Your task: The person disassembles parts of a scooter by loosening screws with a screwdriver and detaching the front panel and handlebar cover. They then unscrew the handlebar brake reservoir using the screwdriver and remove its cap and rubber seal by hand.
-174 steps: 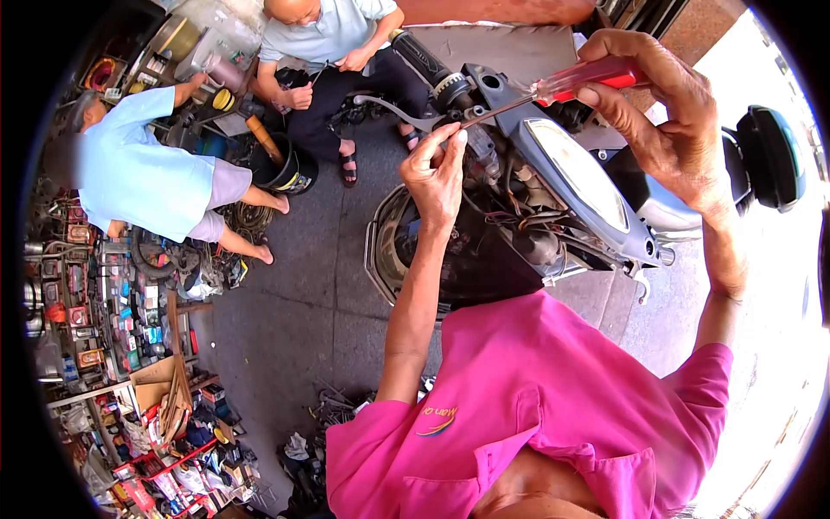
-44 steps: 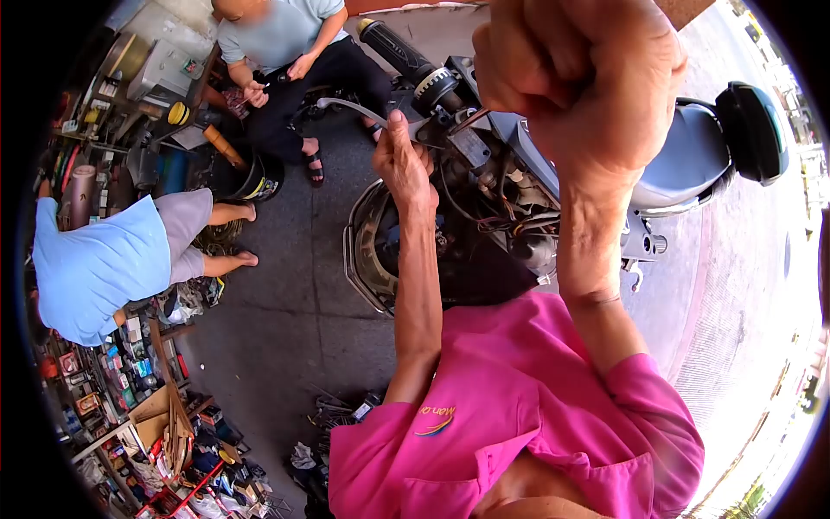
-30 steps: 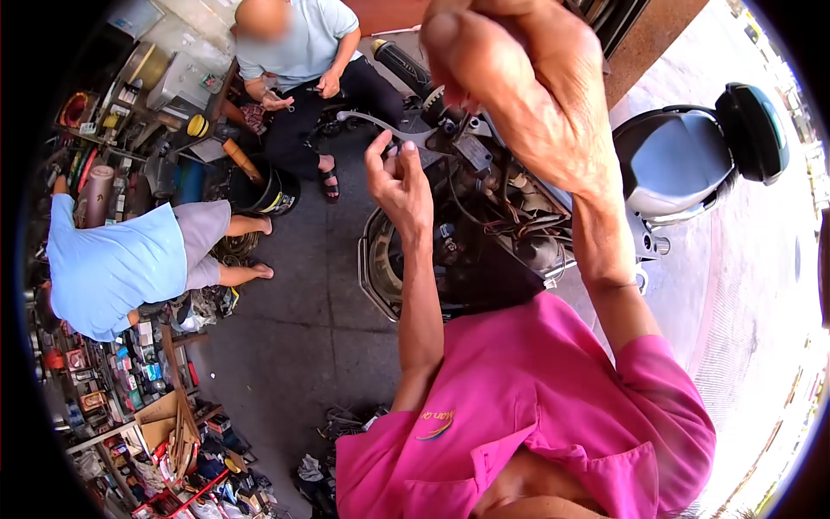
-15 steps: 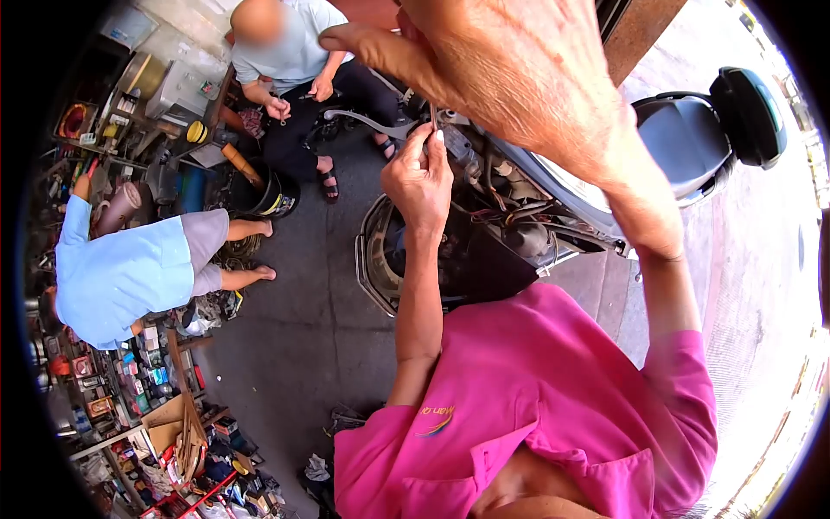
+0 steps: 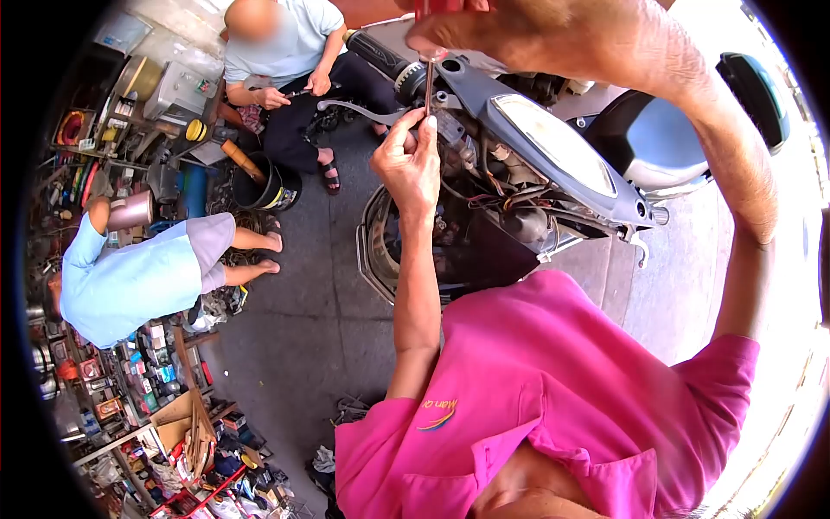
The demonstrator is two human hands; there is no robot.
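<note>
A screwdriver with a red handle (image 5: pixel 437 8) and thin metal shaft (image 5: pixel 430 85) stands upright over the opened front of a scooter (image 5: pixel 553 147). At the top edge, my right hand (image 5: pixel 553 36) is closed round the handle; the frame cuts off part of the hand. My left hand (image 5: pixel 408 169) pinches the shaft's lower end between thumb and fingers. Whether a small part sits at the tip is hidden. Beside my fingers are the brake lever (image 5: pixel 363 111) and black handlebar grip (image 5: pixel 376 54). Exposed wiring (image 5: pixel 493 197) lies below the grey handlebar cover.
A seated person (image 5: pixel 290 52) holds a small tool at upper left. Another person (image 5: pixel 130 277) bends over shelves crowded with parts (image 5: pixel 130 372). A black bucket (image 5: pixel 281 186) with a wooden handle stands between them. The scooter's seat (image 5: pixel 670 138) is at right.
My right hand has moved up and right, uncovering the screwdriver shaft and handlebar cover. My left hand has shifted slightly left. The bending person's arm has drawn back from the shelf.
</note>
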